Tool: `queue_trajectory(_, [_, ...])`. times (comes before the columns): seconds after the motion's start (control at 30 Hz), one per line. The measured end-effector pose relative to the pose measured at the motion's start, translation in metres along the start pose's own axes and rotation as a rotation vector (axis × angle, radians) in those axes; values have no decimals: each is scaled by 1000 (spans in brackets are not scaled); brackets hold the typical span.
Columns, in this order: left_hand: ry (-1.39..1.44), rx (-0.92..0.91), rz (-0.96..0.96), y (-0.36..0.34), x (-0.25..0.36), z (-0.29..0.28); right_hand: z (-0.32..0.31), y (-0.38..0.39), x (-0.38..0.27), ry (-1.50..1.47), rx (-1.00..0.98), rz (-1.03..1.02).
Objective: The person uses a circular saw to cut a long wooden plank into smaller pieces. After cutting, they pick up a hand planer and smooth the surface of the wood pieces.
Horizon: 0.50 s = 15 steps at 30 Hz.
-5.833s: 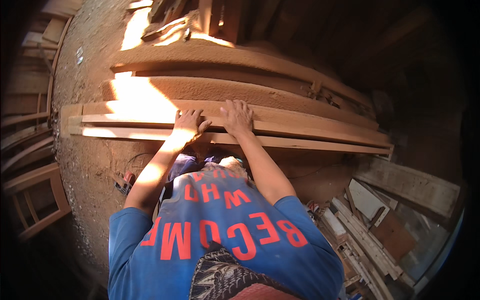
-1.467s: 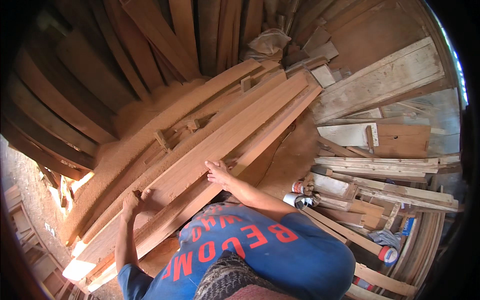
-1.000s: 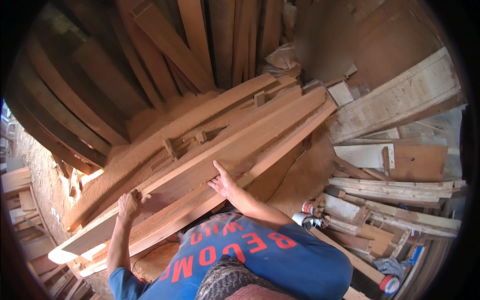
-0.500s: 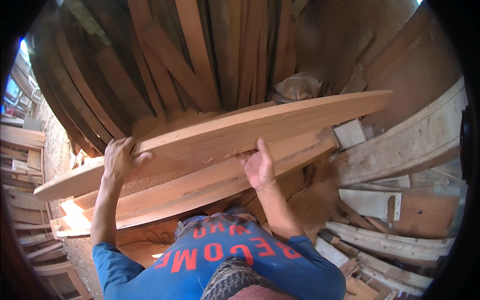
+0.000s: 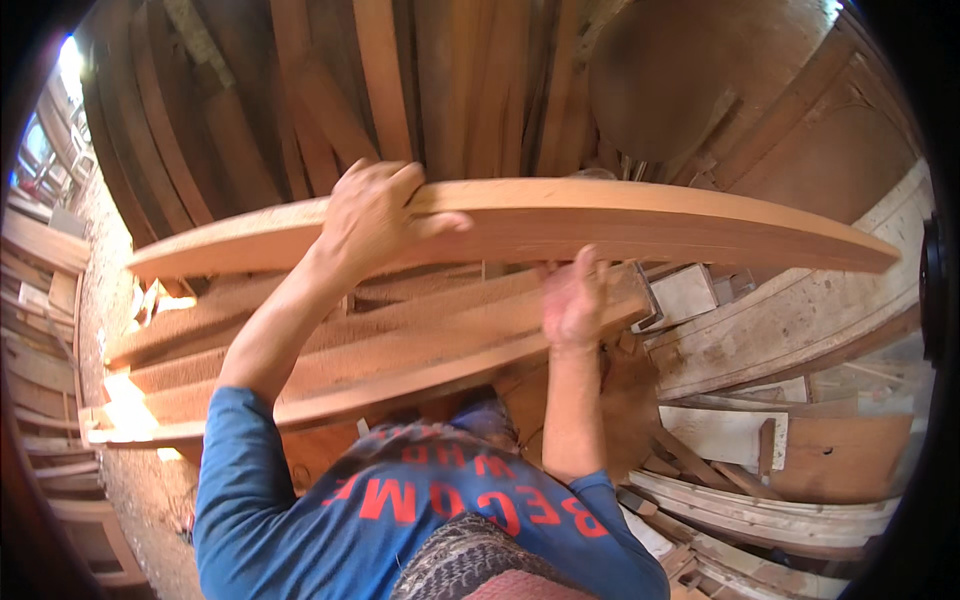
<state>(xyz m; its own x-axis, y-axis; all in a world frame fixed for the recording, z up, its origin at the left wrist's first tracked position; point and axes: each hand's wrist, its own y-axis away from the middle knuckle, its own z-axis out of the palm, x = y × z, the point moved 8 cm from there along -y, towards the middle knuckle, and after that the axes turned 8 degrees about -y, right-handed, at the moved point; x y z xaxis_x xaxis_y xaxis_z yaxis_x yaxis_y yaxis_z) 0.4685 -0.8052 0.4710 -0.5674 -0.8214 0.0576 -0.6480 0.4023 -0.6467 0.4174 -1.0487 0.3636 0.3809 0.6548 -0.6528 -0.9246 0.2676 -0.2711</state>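
A long reddish-brown wooden plank [image 5: 640, 222] stands on edge across the view, raised over a stack of boards. My left hand [image 5: 378, 212] grips its upper edge left of the middle, fingers over the far side and thumb along the near face. Under its lower edge, right of the middle, my right hand [image 5: 575, 300] holds it up from below with the thumb pointing upward. The right fingertips are partly hidden by the wood. Right below the plank lie more thick boards [image 5: 400, 352], their left ends in bright sunlight.
Tall planks [image 5: 385, 80] lean upright behind the work. Curved pale timbers [image 5: 800, 290] sweep along the right side, with white-faced offcuts [image 5: 715, 432] nearer me. Frames and boards [image 5: 45, 370] are piled at the far left, beside a dusty floor strip [image 5: 110, 300].
The plank has risen off the boards and shifted right and away from me; its left end went up, its right end down. Both hands moved right, the left one farther along the upper edge.
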Motion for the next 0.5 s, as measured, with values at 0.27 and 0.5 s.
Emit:
queue_trajectory(0.27, [114,-151,168,-116,119,43,-50,-62,-158,246,143,-340])
queue_trajectory(0.5, [218,-115,299,-229,234,73,-86,-141,-315,490,59,-538])
